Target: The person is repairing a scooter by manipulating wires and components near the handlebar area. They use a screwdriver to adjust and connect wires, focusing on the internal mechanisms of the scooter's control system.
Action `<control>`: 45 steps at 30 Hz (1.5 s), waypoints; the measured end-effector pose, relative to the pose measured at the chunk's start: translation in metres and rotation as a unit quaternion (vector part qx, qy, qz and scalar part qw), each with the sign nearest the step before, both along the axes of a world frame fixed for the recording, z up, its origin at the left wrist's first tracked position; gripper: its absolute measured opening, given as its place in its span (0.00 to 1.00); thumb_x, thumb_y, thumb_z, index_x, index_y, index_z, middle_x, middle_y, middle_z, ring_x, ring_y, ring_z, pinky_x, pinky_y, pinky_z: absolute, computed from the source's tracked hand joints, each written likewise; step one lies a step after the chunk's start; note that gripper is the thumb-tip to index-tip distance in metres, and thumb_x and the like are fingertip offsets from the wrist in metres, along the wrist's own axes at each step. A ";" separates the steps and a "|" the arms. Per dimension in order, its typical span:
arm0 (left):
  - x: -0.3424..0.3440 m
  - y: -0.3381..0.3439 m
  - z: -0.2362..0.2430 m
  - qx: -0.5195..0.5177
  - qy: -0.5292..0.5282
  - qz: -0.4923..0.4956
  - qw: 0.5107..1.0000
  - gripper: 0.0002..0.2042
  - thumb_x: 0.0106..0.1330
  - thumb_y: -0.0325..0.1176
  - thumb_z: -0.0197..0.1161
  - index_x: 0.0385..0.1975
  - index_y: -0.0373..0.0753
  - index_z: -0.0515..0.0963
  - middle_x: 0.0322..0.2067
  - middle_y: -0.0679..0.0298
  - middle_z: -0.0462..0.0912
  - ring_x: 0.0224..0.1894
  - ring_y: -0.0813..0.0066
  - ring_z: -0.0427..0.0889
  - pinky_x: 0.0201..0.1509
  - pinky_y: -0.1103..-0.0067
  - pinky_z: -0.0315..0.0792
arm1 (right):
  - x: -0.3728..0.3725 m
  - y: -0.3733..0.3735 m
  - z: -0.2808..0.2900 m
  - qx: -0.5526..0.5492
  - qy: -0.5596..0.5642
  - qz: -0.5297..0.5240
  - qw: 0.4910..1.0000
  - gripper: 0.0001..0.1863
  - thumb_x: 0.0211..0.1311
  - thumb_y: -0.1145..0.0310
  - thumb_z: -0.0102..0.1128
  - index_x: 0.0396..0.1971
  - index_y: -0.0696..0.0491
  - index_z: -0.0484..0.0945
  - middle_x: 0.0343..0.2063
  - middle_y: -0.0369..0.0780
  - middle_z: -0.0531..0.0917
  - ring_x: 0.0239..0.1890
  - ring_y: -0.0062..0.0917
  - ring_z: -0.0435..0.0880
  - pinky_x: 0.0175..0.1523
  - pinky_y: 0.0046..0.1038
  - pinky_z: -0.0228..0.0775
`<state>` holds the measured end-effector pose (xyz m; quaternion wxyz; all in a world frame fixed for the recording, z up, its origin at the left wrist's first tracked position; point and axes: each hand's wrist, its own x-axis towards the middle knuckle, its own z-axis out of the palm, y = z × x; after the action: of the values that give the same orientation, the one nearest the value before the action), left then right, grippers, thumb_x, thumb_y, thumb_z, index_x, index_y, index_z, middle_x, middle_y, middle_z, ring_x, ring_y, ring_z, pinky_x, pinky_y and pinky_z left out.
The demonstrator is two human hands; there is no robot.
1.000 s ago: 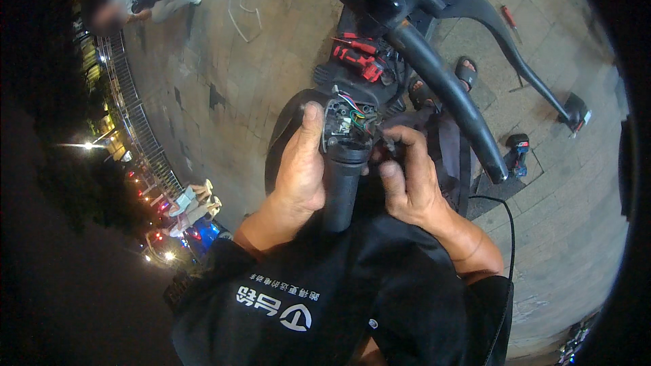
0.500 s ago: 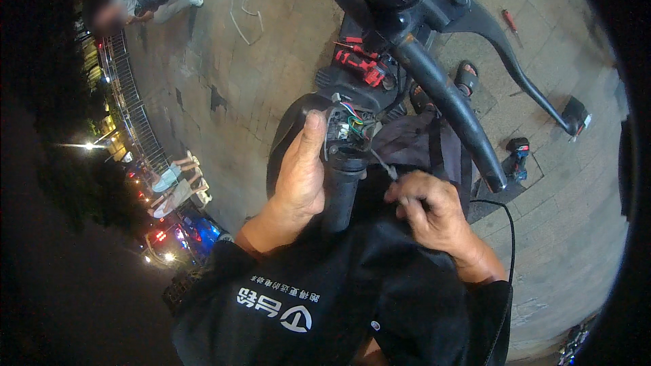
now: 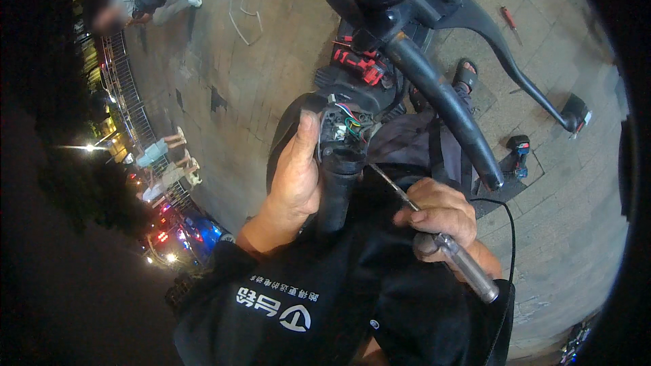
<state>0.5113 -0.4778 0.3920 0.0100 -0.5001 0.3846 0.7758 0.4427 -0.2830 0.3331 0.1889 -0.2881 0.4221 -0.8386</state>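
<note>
A handlebar switch housing [image 3: 337, 127] lies opened before me, thin coloured wires showing inside. My left hand [image 3: 293, 179] grips it from the left, thumb along its side; the other fingers are hidden behind. Below it runs a black rubber handlebar grip [image 3: 334, 196]. To the right, my right hand [image 3: 444, 209] is closed round a screwdriver [image 3: 472, 272] with a clear handle. The handle sticks out toward the lower right. Its thin shaft slants up left, and the tip is close to the housing's lower right edge; I cannot tell whether they touch.
Overhead, a bare black bar [image 3: 441, 105] and a brake lever [image 3: 508, 54] cross the view. A red power tool [image 3: 359, 66] rests beyond the housing. On the paving are a blue-and-black drill [image 3: 519, 156] and a red screwdriver [image 3: 509, 17]. People are at the left.
My right hand has shifted right and turned, so the screwdriver's clear handle now shows. The shaft has drawn back down and right from the housing. My left hand keeps its grip.
</note>
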 end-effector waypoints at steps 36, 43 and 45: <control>-0.001 0.015 0.004 -0.057 0.050 -0.090 0.993 0.29 0.74 0.53 0.46 0.57 0.28 0.70 0.50 0.57 0.79 0.52 0.71 0.77 0.61 0.74 0.68 | -0.007 -0.026 -0.004 0.149 0.069 -0.101 0.981 0.14 0.43 0.80 0.72 0.33 0.58 0.81 0.35 0.45 0.85 0.31 0.31 0.87 0.33 0.26 0.79; -0.006 0.019 0.006 -0.054 0.051 -0.086 0.993 0.31 0.73 0.55 0.48 0.56 0.28 0.70 0.48 0.57 0.79 0.50 0.72 0.77 0.59 0.75 0.69 | -0.001 -0.028 -0.008 0.141 0.069 -0.130 0.979 0.14 0.42 0.81 0.72 0.32 0.57 0.81 0.34 0.44 0.85 0.30 0.29 0.86 0.32 0.25 0.78; -0.006 0.019 0.006 -0.058 0.052 -0.094 0.992 0.31 0.72 0.55 0.49 0.56 0.28 0.70 0.48 0.57 0.79 0.50 0.72 0.78 0.59 0.75 0.69 | 0.000 -0.028 -0.009 0.138 0.066 -0.130 0.980 0.15 0.41 0.81 0.72 0.32 0.57 0.81 0.35 0.44 0.85 0.30 0.29 0.86 0.32 0.24 0.78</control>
<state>0.5054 -0.4592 0.3978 0.0340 -0.4198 0.4746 0.7729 0.4425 -0.3112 0.3242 0.0880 -0.2567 0.5789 -0.7689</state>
